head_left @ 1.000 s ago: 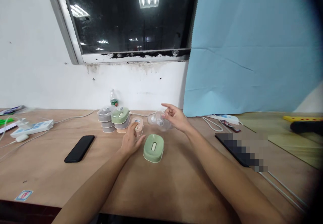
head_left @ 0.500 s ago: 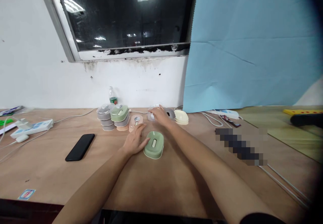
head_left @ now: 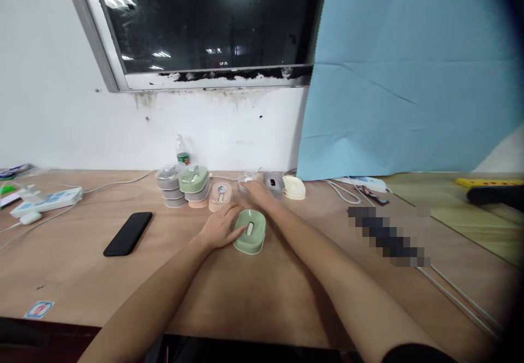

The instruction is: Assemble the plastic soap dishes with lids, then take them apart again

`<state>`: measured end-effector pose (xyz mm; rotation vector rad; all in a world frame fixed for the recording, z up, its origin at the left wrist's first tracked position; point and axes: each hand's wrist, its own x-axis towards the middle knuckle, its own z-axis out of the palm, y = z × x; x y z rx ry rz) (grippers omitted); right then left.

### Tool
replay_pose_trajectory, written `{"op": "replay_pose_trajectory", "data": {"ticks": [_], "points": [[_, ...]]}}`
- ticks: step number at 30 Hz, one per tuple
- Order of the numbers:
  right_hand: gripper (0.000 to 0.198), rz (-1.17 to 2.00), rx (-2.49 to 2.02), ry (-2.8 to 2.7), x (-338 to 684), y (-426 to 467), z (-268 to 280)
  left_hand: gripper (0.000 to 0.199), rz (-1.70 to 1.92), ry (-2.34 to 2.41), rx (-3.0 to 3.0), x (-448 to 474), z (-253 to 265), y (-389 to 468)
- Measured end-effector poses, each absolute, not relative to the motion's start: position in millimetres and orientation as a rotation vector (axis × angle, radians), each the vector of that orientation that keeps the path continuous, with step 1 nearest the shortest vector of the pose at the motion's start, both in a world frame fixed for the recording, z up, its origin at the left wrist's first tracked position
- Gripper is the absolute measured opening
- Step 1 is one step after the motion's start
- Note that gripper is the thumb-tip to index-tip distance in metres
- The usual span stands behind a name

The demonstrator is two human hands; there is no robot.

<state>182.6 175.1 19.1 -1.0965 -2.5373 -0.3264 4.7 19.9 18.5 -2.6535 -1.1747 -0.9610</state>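
A pale green soap box (head_left: 250,238) with a slotted top and a small light piece in its centre lies on the table. My left hand (head_left: 223,227) rests against its left side, fingers loosely spread, thumb over the top. Further back, my right hand (head_left: 257,190) reaches to a clear plastic lid (head_left: 248,176), its fingers bent down round the near edge; the thumb is hidden. Beside that hand stand a grey lidded piece (head_left: 273,184) with a dark slot and a stack of cream pieces (head_left: 293,187).
Stacked grey, green and peach boxes (head_left: 194,180), a peach box (head_left: 221,196) and a bottle (head_left: 181,150) stand back left. A black phone (head_left: 128,234) lies left, near a power strip (head_left: 49,201). White cables cross both sides; a blurred-out dark object (head_left: 388,238) lies right.
My left hand has moved slightly right, its thumb coming over the green box. The fingers of my right hand have lowered and drawn together at the clear lid. The view has tilted a little.
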Motion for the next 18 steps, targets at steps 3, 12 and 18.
{"op": "replay_pose_trajectory", "data": {"ticks": [3,12,18], "points": [[0.043,-0.333,-1.099,-2.542,181,173,17,0.048,-0.933,-1.191,-2.683,5,19,19],[0.046,-0.338,-0.960,-2.386,183,154,16,0.046,-0.886,-1.214,-2.718,6,21,18],[0.032,-0.118,-0.787,-2.060,211,123,6,0.053,-0.765,-1.249,-2.826,2,18,19]]}}
